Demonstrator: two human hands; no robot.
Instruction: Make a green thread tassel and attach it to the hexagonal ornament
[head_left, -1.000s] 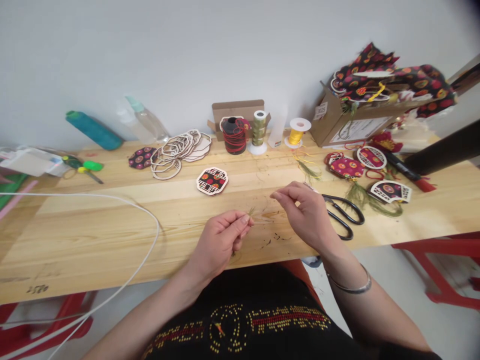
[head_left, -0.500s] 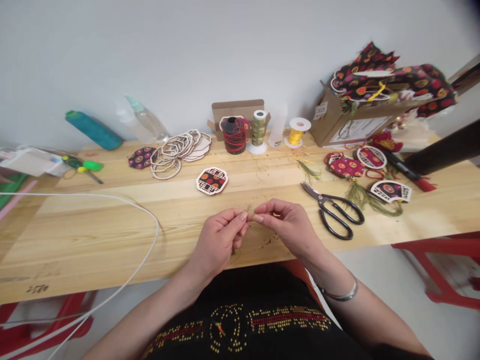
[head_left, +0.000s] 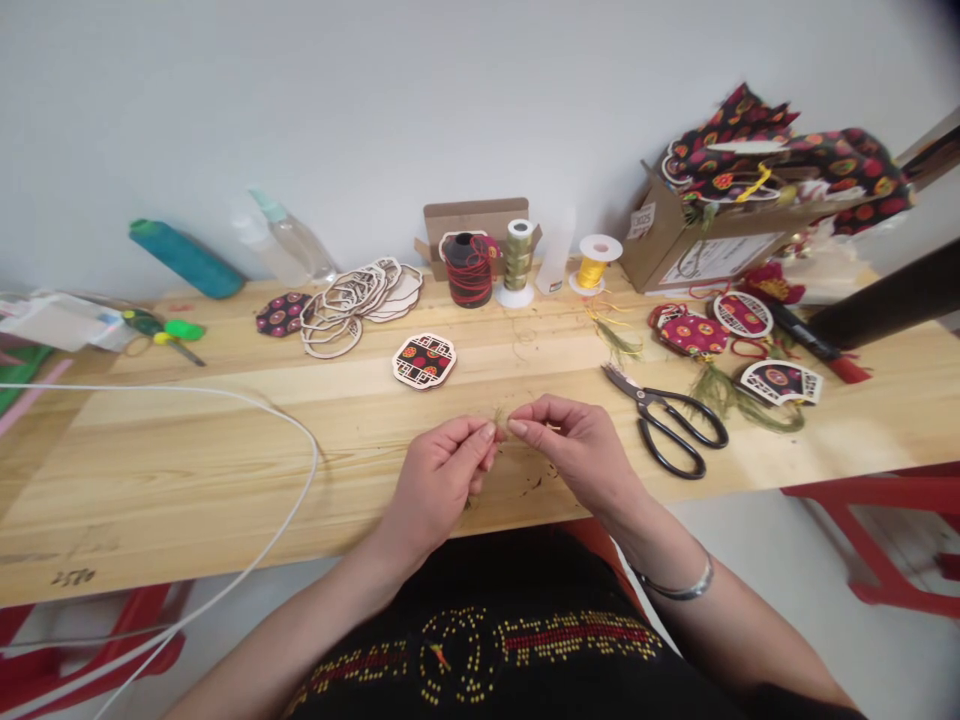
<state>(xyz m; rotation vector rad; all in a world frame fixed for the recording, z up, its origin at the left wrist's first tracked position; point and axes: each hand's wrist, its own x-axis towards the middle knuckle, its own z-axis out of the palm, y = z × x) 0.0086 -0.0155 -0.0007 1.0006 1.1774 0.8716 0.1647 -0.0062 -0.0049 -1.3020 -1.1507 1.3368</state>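
Observation:
Close together over the front of the wooden table (head_left: 187,450), both hands pinch a small wisp of olive-green threads (head_left: 500,414). My left hand (head_left: 448,468) is closed around it, with a few dark green strands showing below the fingers. Thumb and forefinger of my right hand (head_left: 581,448) grip the threads beside the left fingertips; most of the bundle is hidden. Beyond the left hand lies an octagonal ornament (head_left: 424,361) with patterned cloth in a pale frame. Black-handled scissors (head_left: 667,425) rest to the right of my right hand.
At the back stand a red cord spool (head_left: 469,275), a green thread spool (head_left: 518,262) and a yellow one (head_left: 592,270). Pale wooden frames (head_left: 352,305) are piled left. Tasselled ornaments (head_left: 694,332) and a cardboard box (head_left: 697,245) are right. A white cable (head_left: 311,450) loops at left.
My right fingertips have shifted very slightly at the threads. Both hands otherwise keep their place, and the objects on the table have not moved.

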